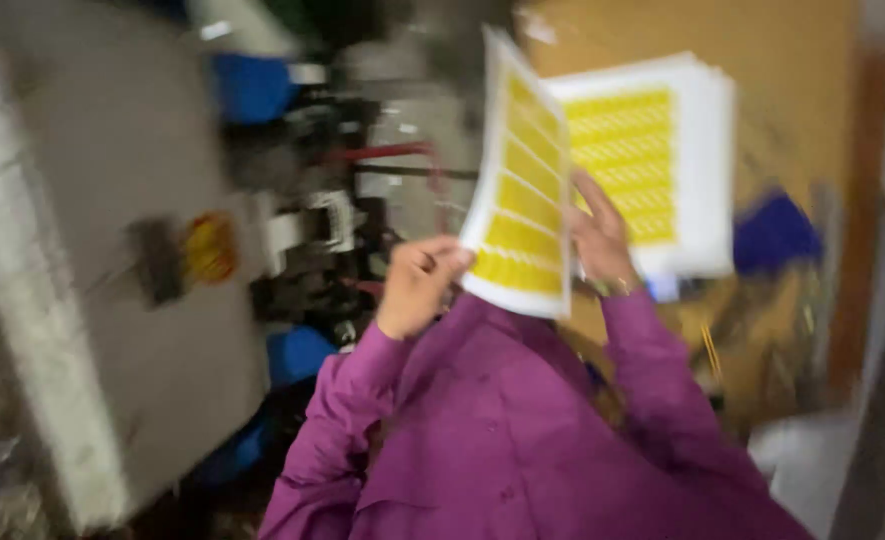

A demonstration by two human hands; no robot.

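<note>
A white sheet (pixel 520 185) printed with rows of yellow labels stands nearly on edge in the middle of the view, held up by a co-worker in a purple shirt (pixel 502 430) who is seen from behind. The co-worker's near hand (pixel 420 285) is closed in a fist on the sheet's lower corner, at 7 o'clock from its middle. The co-worker's far hand (pixel 598 238) lies at 4 o'clock, fingers spread behind the sheet; whether it grips the sheet or rests on the pile behind cannot be told through the blur. The camera wearer's own hands do not show at all.

At 2 o'clock from the sheet lies a stack of like sheets (pixel 662 160), flat on a brown cardboard surface (pixel 782 90). As far as the view tells, one sheet is up and apart from the stack, while the stack looks thick, so most of it seems unhandled.

At 9 o'clock stands a grey machine (pixel 112 300) with a yellow and red knob (pixel 209 247) and blue parts (pixel 252 85); its dark rollers and red bar sit close to the sheet's left edge, leaving little room there. At 3 o'clock, past the stack's right edge, the cardboard runs on bare. Below, the purple shirt fills the space
</note>
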